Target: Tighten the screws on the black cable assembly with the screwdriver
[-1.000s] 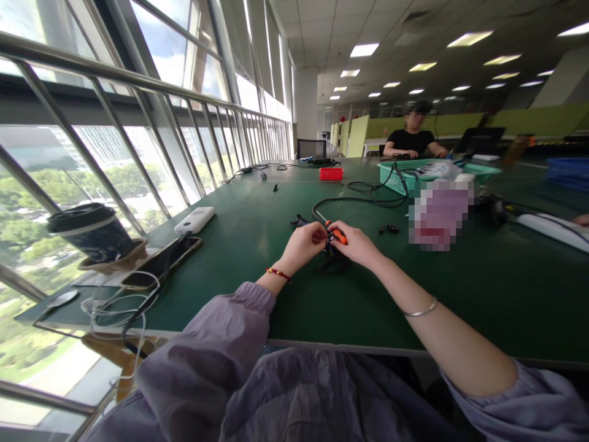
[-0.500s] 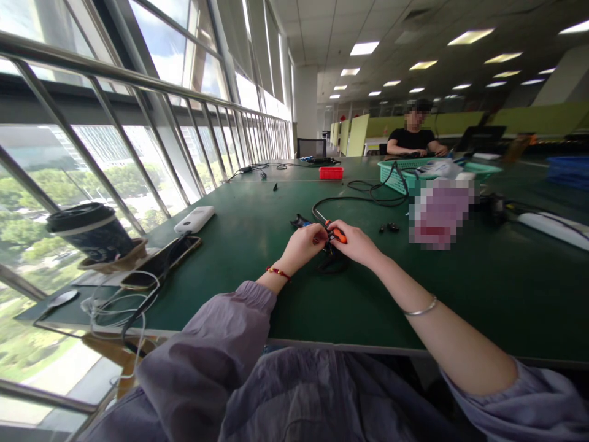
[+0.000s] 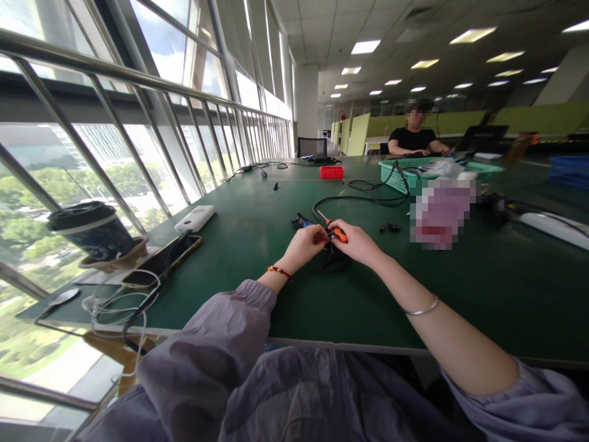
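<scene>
On the green table, my two hands meet in front of me. My right hand is closed around a screwdriver with an orange and black handle; its metal shaft points up and to the left. My left hand is pinched close beside it, fingertips at small dark parts that the fingers mostly hide. A black piece with a bit of blue shows just beyond my left fingers. A black cable curves behind the hands, and dark loops lie beneath them.
Small black pieces lie to the right. Further back are a red box and a green basket. At left sit a cup, a phone, a white device and white cables. Someone sits opposite.
Both hands stay in nearly the same place with the screwdriver. The view has shifted very slightly.
</scene>
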Tool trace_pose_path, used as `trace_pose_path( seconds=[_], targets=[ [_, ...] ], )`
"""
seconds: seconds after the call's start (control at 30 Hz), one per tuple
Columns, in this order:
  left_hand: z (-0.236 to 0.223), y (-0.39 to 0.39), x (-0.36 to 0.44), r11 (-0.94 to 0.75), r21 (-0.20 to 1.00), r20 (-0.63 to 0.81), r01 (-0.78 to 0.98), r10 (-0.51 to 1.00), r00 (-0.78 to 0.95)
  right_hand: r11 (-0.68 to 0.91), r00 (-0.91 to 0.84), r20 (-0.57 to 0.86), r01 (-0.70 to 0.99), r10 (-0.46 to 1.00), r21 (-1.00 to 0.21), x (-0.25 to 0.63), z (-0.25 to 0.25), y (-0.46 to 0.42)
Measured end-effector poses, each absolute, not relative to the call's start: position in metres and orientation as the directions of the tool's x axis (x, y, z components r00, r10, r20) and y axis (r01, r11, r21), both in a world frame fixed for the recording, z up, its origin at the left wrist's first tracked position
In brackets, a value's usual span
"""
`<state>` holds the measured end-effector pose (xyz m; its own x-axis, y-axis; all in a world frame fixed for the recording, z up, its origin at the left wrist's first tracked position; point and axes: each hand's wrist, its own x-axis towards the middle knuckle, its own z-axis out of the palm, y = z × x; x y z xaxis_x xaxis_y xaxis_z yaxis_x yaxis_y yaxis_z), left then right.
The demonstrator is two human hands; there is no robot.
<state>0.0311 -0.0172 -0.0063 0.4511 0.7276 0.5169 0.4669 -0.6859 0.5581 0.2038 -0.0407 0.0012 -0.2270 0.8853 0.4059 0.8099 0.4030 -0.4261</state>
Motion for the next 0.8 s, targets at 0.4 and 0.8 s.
trace_pose_path(
  seconds=[0.4,0.8],
  targets=[
    [-0.002,-0.007,0.008,-0.713,0.16,0.536,0.682,0.643,0.547,0.36,-0.107,0.477,0.8,0.873,-0.48,0.204,0.011,-0.046],
    [-0.013,0.014,-0.001,-0.669,0.006,0.468,0.743,0.658,0.59,0.561,0.168,0.719,0.517,0.674,-0.647,0.205,0.033,-0.064]
  ],
)
